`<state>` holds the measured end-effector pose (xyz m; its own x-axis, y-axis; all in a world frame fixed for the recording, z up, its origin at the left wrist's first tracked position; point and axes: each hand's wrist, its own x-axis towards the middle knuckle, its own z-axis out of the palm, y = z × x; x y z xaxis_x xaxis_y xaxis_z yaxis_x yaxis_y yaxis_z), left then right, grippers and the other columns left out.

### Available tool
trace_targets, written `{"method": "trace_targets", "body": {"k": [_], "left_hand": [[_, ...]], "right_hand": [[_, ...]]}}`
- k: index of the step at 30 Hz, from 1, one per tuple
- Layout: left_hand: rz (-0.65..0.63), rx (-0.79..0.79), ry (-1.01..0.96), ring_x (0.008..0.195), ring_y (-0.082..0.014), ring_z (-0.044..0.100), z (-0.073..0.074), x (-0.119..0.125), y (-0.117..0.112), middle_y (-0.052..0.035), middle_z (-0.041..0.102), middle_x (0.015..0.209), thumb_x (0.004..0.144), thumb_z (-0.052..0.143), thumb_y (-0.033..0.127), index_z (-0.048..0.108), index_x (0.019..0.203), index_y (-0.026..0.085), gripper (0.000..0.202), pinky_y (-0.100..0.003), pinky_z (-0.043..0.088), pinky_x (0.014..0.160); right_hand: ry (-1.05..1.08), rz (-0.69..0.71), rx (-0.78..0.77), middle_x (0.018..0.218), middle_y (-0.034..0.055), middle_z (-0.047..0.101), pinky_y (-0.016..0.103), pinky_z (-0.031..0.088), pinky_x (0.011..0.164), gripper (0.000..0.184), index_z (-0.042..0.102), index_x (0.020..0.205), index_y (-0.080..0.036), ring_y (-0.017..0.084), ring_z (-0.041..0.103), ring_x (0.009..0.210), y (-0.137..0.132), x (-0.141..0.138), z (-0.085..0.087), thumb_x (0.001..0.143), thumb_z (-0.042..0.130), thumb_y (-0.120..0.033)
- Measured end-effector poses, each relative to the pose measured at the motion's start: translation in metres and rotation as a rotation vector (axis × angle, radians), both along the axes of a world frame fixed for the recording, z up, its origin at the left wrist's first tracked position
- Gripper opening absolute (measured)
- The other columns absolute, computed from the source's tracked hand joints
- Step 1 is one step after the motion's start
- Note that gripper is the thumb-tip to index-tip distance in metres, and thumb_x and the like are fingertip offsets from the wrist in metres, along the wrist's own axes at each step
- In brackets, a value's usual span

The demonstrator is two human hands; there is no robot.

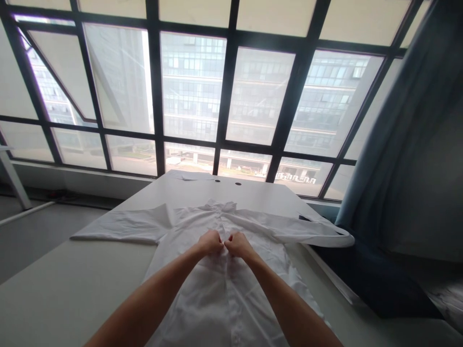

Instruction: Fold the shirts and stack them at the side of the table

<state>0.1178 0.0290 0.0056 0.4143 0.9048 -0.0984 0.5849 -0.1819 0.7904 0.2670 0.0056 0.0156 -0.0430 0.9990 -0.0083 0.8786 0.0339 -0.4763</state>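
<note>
A white button-front shirt (202, 299) lies spread on the table, its collar (220, 206) toward the window. One sleeve (123, 224) stretches out to the left; the other sleeve (300, 230) reaches right, its cuff hanging over the table's edge. My left hand (211, 242) and my right hand (238, 245) meet almost knuckle to knuckle over the front placket, below the collar. Both have their fingers closed in a pinch on the shirt's front edges. Whatever button sits between the fingertips is too small to make out.
The white table (90, 279) runs toward a large black-framed window (224, 96). A dark cloth (379, 274) lies beside the table's right edge, below a grey-blue curtain (405, 159). A white table leg (16, 178) stands at far left.
</note>
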Motion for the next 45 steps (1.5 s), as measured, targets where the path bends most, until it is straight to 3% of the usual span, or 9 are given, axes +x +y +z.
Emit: {"method": "trace_targets", "body": {"k": [3, 6, 12, 26, 36, 41, 45], "left_hand": [[0.057, -0.086, 0.014, 0.059, -0.0192, 0.062, -0.006, 0.000, -0.001, -0.0058, 0.063, 0.065, 0.087, 0.063, 0.032, 0.063, 0.066, 0.012, 0.029, -0.030, 0.051, 0.056], [0.082, -0.184, -0.081, 0.043, -0.0130, 0.052, -0.009, -0.003, -0.003, -0.0010, 0.055, 0.051, 0.085, 0.058, 0.037, 0.055, 0.056, 0.015, 0.036, -0.026, 0.043, 0.045], [0.037, -0.359, -0.224, 0.038, -0.0096, 0.048, -0.013, -0.006, -0.001, 0.0014, 0.055, 0.050, 0.079, 0.061, 0.055, 0.055, 0.063, 0.015, 0.043, -0.021, 0.037, 0.040], [0.044, -0.278, -0.159, 0.039, -0.0088, 0.047, -0.021, -0.003, -0.002, 0.0036, 0.053, 0.051, 0.083, 0.058, 0.056, 0.055, 0.065, 0.016, 0.044, -0.021, 0.035, 0.042], [0.070, -0.342, -0.296, 0.040, -0.0073, 0.048, -0.013, -0.002, -0.008, 0.0037, 0.056, 0.054, 0.081, 0.060, 0.043, 0.054, 0.067, 0.015, 0.031, -0.020, 0.038, 0.043], [0.057, -0.342, -0.343, 0.038, -0.0065, 0.047, -0.013, -0.002, -0.010, 0.0029, 0.057, 0.053, 0.080, 0.061, 0.041, 0.054, 0.064, 0.015, 0.031, -0.019, 0.036, 0.042], [0.065, -0.372, -0.355, 0.038, -0.0063, 0.048, -0.011, -0.001, -0.011, 0.0023, 0.058, 0.055, 0.080, 0.061, 0.036, 0.054, 0.064, 0.015, 0.027, -0.019, 0.038, 0.042]], "right_hand": [[0.230, -0.016, 0.101, 0.058, 0.0030, 0.066, 0.023, 0.043, 0.057, 0.017, 0.066, 0.061, -0.016, 0.017, 0.064, 0.062, 0.002, 0.007, -0.020, 0.074, 0.057, -0.020], [0.393, -0.002, 0.172, 0.058, 0.0008, 0.064, 0.022, 0.042, 0.054, 0.014, 0.066, 0.067, -0.015, 0.015, 0.060, 0.058, 0.000, 0.011, -0.037, 0.075, 0.057, -0.024], [0.529, 0.062, 0.151, 0.054, 0.0000, 0.060, 0.021, 0.039, 0.047, 0.017, 0.065, 0.066, -0.016, 0.013, 0.054, 0.050, 0.002, 0.013, -0.043, 0.073, 0.060, -0.030], [0.699, 0.127, 0.086, 0.061, 0.0029, 0.064, 0.022, 0.039, 0.045, 0.031, 0.069, 0.075, -0.013, 0.012, 0.050, 0.048, -0.007, 0.015, -0.045, 0.071, 0.062, -0.043], [0.725, 0.104, 0.037, 0.054, 0.0006, 0.060, 0.023, 0.038, 0.043, 0.032, 0.066, 0.072, -0.014, 0.012, 0.050, 0.045, -0.008, 0.014, -0.039, 0.071, 0.062, -0.046], [0.795, 0.061, -0.029, 0.059, 0.0013, 0.065, 0.023, 0.039, 0.043, 0.025, 0.065, 0.072, -0.016, 0.011, 0.051, 0.043, -0.008, 0.014, -0.038, 0.071, 0.055, -0.039], [0.757, 0.063, 0.003, 0.055, -0.0005, 0.062, 0.022, 0.039, 0.042, 0.020, 0.062, 0.071, -0.017, 0.011, 0.050, 0.043, -0.006, 0.014, -0.041, 0.070, 0.058, -0.036]]}}
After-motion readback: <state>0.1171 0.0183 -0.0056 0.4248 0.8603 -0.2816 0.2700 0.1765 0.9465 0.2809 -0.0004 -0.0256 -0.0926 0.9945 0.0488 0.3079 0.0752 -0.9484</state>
